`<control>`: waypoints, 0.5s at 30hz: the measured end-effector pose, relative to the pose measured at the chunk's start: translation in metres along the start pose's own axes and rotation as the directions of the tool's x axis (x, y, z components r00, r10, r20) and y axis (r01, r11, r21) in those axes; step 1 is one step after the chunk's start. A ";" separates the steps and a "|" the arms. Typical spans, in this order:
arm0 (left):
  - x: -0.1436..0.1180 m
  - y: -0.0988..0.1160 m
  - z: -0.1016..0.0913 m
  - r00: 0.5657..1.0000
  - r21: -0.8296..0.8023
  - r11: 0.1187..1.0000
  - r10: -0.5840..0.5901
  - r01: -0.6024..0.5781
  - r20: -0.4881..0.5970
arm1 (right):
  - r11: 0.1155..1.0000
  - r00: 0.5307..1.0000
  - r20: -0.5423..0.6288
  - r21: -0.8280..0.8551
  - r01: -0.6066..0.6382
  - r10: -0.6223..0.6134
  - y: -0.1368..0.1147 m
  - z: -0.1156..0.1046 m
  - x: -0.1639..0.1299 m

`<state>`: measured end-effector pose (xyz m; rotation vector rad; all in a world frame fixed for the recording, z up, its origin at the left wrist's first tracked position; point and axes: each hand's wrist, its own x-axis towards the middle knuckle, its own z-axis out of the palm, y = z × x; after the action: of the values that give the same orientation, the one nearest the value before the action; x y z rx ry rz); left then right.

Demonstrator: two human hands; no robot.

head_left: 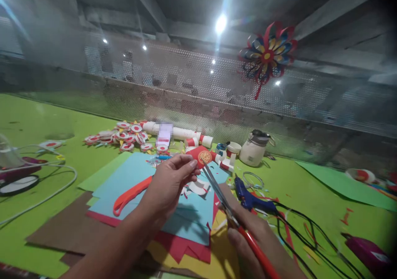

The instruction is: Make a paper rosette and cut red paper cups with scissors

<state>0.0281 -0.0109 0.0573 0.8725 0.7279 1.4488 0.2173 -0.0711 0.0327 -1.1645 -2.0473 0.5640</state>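
Just below the frame's centre, your left hand (pixel 169 179) pinches the red card (pixel 203 155) at its lower left edge. At lower right, your right hand (pixel 252 231) is wrapped around the scissors (pixel 217 188), whose tips overlap the card in view; contact can't be told.

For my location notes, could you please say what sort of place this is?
Probably a craft workspace: there are red-handled scissors, a blue glue gun and coloured paper sheets.
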 end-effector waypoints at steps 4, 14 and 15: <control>0.001 -0.006 -0.001 0.999 0.037 0.999 0.013 -0.015 0.033 | 0.999 1.000 -0.005 -0.038 -0.022 0.022 0.006 0.004 -0.001; 0.004 -0.011 -0.002 0.998 0.067 0.996 0.051 -0.052 0.021 | 0.996 1.000 0.005 -0.089 -0.013 0.014 0.002 -0.002 -0.002; 0.004 -0.011 -0.002 0.999 0.070 0.996 0.048 -0.049 0.019 | 0.995 1.000 0.007 -0.095 -0.015 0.016 0.003 -0.002 -0.002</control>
<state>0.0321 -0.0058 0.0474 0.9617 0.7533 1.4639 0.2212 -0.0711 0.0316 -1.2361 -2.0929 0.4830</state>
